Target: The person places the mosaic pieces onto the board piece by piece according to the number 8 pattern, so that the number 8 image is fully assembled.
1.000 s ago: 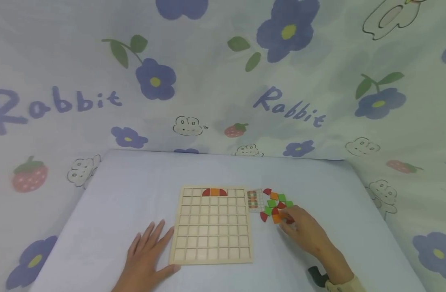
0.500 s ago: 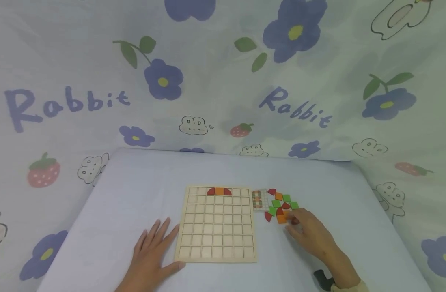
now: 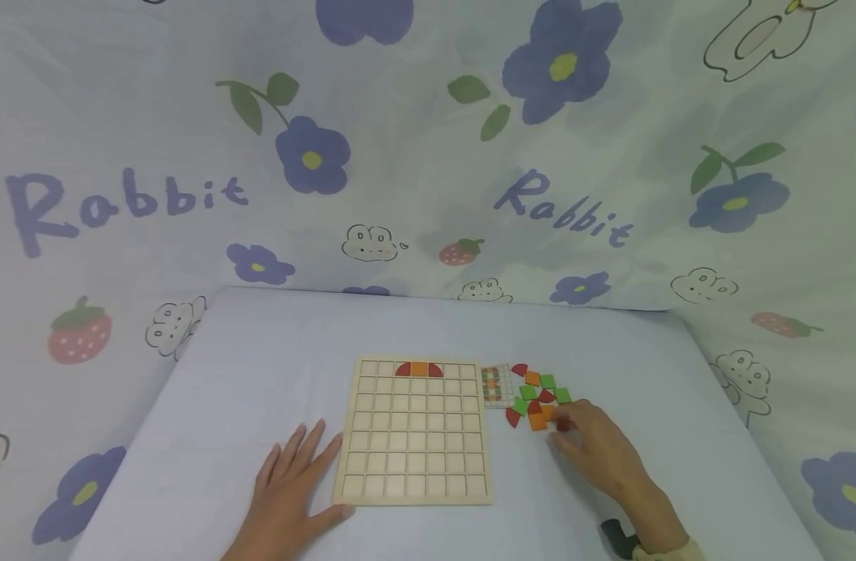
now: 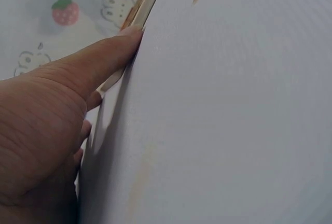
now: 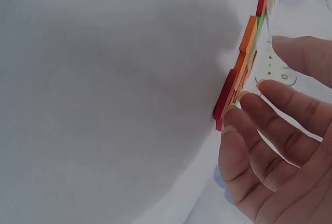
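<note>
A wooden grid board (image 3: pixel 407 442) lies on the table, with two red quarter-round tiles and an orange square tile (image 3: pixel 419 369) side by side in its far row. My left hand (image 3: pixel 287 491) rests at the board's left side, fingers spread, thumb at the near left corner. In the left wrist view the thumb (image 4: pixel 106 60) touches the board's edge. My right hand (image 3: pixel 599 448) is over the near right side of a tile pile. The right wrist view shows its loosely bent fingers (image 5: pixel 280 125) beside the red tile (image 5: pixel 225 93), thumb apart, nothing pinched between them.
Green square tiles (image 3: pixel 528 393), orange tiles (image 3: pixel 537 421) and red quarter-round tiles (image 3: pixel 513 418) lie loosely grouped right of the board. A small pattern card (image 3: pixel 498 386) lies between board and pile. Patterned cloth (image 3: pixel 413 156) hangs behind the white table (image 3: pixel 294 327).
The head view has shifted slightly. My right hand has drawn a little to the right over the pile, uncovering more of an orange tile. The left hand stays at the board.
</note>
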The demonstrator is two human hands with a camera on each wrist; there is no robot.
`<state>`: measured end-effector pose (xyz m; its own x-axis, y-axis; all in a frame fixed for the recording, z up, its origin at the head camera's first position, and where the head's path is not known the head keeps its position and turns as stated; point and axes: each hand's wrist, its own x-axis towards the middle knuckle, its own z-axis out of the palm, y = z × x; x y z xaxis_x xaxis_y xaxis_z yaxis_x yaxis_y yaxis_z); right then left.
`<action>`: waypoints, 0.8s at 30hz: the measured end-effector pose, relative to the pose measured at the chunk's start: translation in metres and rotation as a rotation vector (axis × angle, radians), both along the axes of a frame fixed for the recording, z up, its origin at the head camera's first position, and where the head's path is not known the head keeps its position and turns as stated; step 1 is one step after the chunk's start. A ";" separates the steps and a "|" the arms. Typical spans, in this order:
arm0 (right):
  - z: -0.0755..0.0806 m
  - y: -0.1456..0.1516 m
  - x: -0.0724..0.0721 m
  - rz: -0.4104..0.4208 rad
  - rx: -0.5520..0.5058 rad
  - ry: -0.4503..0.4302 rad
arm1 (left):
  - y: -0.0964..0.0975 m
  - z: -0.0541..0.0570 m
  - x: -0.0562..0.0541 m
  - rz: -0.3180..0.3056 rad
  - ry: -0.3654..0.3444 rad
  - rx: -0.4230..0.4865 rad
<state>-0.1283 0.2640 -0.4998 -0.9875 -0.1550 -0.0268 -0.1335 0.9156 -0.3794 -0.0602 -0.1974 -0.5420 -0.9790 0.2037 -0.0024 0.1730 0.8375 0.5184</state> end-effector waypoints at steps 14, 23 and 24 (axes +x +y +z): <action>-0.006 0.000 -0.002 -0.026 0.019 0.015 | 0.002 0.000 0.000 -0.009 0.023 -0.004; -0.009 0.002 -0.005 -0.054 0.075 0.041 | 0.001 0.000 -0.003 -0.014 -0.008 -0.022; -0.009 0.002 -0.006 -0.061 0.076 0.043 | 0.000 0.000 -0.003 -0.013 -0.010 -0.027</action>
